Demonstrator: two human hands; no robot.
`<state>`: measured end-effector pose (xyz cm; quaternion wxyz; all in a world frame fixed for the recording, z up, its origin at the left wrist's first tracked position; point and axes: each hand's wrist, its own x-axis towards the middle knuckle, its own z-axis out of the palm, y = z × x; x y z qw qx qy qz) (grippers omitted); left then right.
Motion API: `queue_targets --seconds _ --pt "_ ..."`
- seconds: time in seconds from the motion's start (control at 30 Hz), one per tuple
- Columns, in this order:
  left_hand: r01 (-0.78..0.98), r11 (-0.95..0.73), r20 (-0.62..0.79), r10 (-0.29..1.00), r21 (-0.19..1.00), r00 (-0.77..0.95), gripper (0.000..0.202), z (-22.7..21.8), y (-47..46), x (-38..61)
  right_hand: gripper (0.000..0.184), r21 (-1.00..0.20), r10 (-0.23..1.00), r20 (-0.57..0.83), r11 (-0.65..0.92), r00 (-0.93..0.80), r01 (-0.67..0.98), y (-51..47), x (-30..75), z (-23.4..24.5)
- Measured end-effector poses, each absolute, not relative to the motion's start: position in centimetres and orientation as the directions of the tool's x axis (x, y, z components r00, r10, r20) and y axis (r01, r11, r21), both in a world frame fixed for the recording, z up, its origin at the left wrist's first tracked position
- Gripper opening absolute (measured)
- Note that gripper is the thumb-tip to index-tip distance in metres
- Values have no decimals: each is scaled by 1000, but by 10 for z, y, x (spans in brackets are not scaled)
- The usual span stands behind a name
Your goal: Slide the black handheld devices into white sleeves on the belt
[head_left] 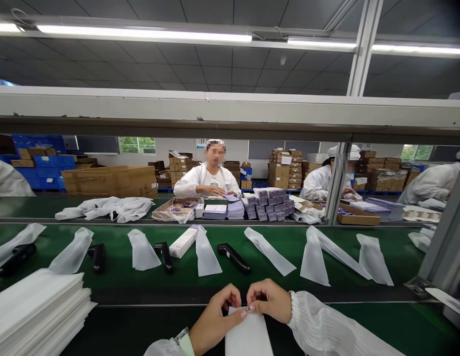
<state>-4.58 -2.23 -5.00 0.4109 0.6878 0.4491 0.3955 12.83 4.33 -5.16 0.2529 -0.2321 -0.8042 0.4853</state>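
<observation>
My left hand (218,316) grips the upper edge of a flat white bag (249,338), with the thumb lying across its face. At the same edge, my right hand (270,300) pinches the bag near its right corner, its fingertips close to my left thumb. The lower end of the bag runs out of view at the bottom. To the left lies a tall stack of flat white bags (33,316). Just beyond my hands, a black handheld device (233,258) rests on the green conveyor belt (141,287).
Along the belt lie several loose white bags (269,251), more black devices (99,258) and a white box (183,242). Across it sits a co-worker (211,180) behind stacked purple boxes (269,205). A metal post (443,247) stands at the right; a shelf beam (215,106) crosses overhead.
</observation>
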Motion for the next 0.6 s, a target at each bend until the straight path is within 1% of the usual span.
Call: queue_targets --seconds 0.07,0.13,0.17,0.27,0.33,0.37,0.4,0.43,0.47,0.5,0.53,0.57,0.6 --pt "252 -269 187 933 929 308 19 -45 -23 -47 20 -873 598 202 468 -776 134 41 126 -49" --pt "255 -276 179 921 927 346 18 -40 -24 -48 21 -855 579 206 499 -789 142 38 124 -48" --pt "257 -284 176 911 924 372 21 -38 -24 -48 21 -854 575 202 499 -793 144 37 124 -48" --pt "208 -312 201 881 927 428 29 -32 -27 -50 24 -882 551 148 449 -821 143 36 125 -46" --pt "146 -318 228 872 937 434 29 -28 -28 -52 26 -900 491 91 413 -867 139 40 125 -42" --pt "119 -312 235 873 943 427 29 -27 -28 -52 27 -903 470 81 407 -879 135 44 125 -40" --pt "95 -301 236 877 949 419 29 -26 -28 -51 28 -898 482 97 421 -871 133 50 124 -36" --pt "77 -290 236 882 954 407 30 -26 -27 -49 28 -878 532 138 456 -836 146 57 124 -33" --pt "67 -285 237 888 956 393 31 -26 -25 -45 27 -843 612 193 503 -767 190 67 124 -31" --pt "69 -284 238 894 956 380 33 -27 -23 -39 26 -798 705 262 543 -659 263 77 124 -30" --pt "79 -286 239 900 955 363 35 -29 -20 -32 23 -737 778 303 558 -551 382 90 126 -31" --pt "103 -296 244 905 950 348 36 -30 -16 -25 24 -692 841 311 519 -442 501 102 128 -34" --pt "138 -290 230 913 947 337 37 -32 -13 -19 31 -677 889 289 452 -356 580 115 131 -39"
